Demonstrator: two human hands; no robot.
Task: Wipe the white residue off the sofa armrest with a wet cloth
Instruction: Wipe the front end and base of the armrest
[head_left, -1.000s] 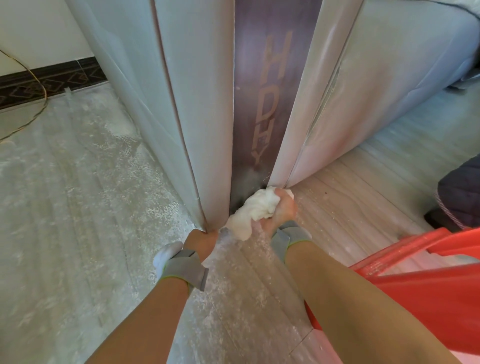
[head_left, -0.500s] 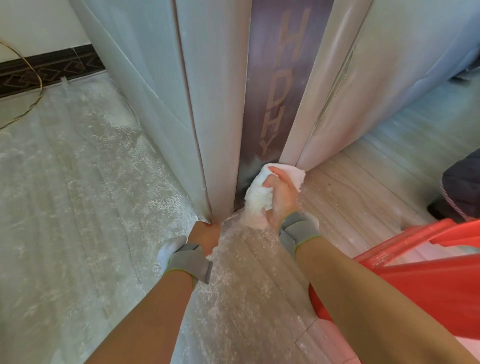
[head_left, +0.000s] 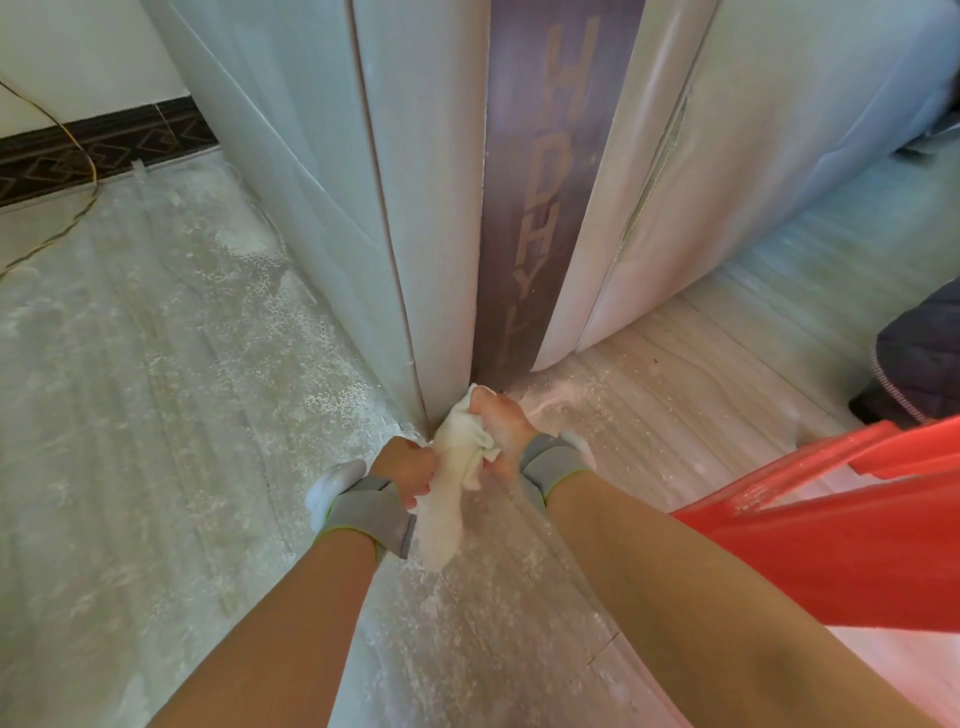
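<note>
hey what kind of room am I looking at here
Probably a living room being cleaned up after building work: a pale sofa armrest with a dark wood panel, dust-speckled floor tiles, and a patterned skirting strip.

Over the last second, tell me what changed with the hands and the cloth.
The right hand drew the cloth down off the dark lettered panel to the armrest's foot. The left hand, earlier resting at the armrest base without the cloth, now grips it too, so both hands hold it, its tail hanging toward the camera. The red stool and dusty floor look unchanged.
</note>
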